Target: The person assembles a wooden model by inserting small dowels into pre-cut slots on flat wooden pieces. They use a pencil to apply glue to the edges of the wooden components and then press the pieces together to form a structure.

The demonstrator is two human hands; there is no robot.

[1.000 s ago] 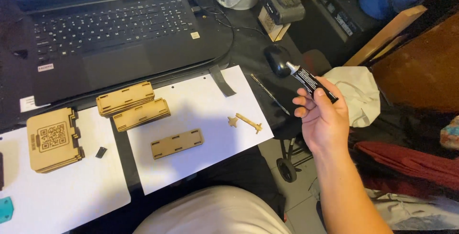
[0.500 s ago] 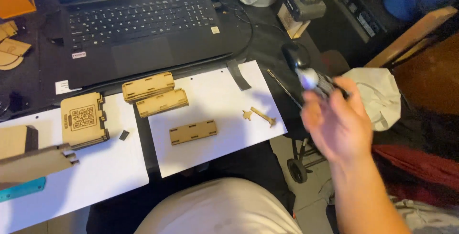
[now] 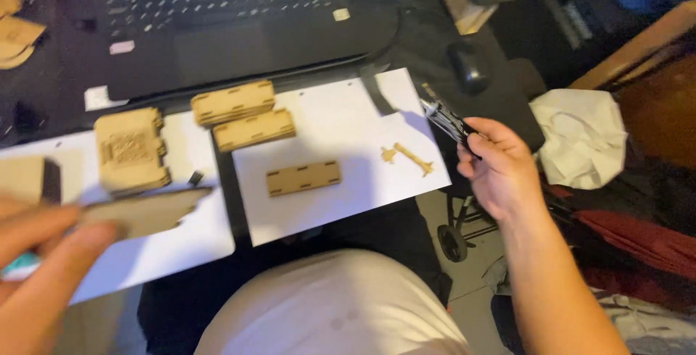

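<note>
Dark laptop [image 3: 217,14] sat at the far side of the desk, two white paper sheets [image 3: 326,159] laid in front of it. On the sheets: a boxy wooden assembly [image 3: 130,150], two stacked slotted wooden panels [image 3: 243,114], a single slotted strip [image 3: 303,178], and two tiny wooden pegs [image 3: 407,156] near the right edge. A crumpled white cloth [image 3: 580,141] lay off to the right.

Right hand [image 3: 500,170] hovered just past the sheet's right edge, fingers curled tight around a small dark tube [image 3: 448,121] (nozzle pointing up and left, toward the desk).

Left hand [image 3: 40,246], blurred, pinched a flat jagged wooden piece [image 3: 145,208] over the left sheet.
</note>
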